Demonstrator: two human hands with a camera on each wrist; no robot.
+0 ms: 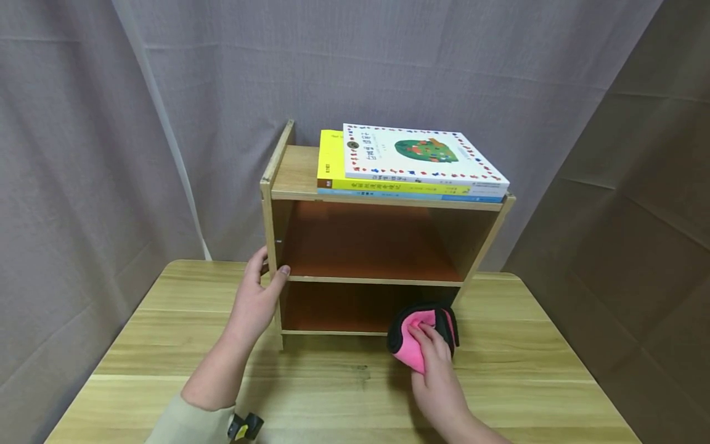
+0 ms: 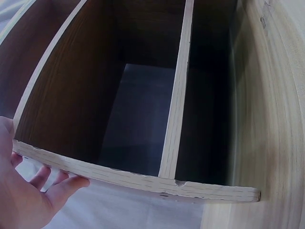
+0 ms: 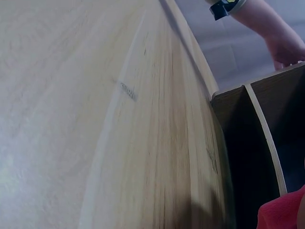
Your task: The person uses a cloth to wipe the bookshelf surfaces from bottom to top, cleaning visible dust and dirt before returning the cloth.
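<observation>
A small wooden shelf (image 1: pixel 368 280) with open compartments stands on the table. My left hand (image 1: pixel 256 305) grips its left side panel, the thumb at the front edge and the other fingers on the outer face; the left wrist view shows this hand (image 2: pixel 28 186) at the panel's edge. In front of the shelf's lower right, my right hand (image 1: pixel 438 376) holds a folded pink and black cloth (image 1: pixel 410 351), fingertips pressed into the pink side. Only a pink corner of the cloth (image 3: pixel 281 212) enters the right wrist view.
Three stacked books lie on the shelf's top board: a white one (image 1: pixel 421 154) above a yellow one (image 1: pixel 331 157) and a blue one (image 1: pixel 355 193). The wooden table (image 1: pixel 333 401) bears a dark mark. Grey curtains (image 1: pixel 388 61) hang behind.
</observation>
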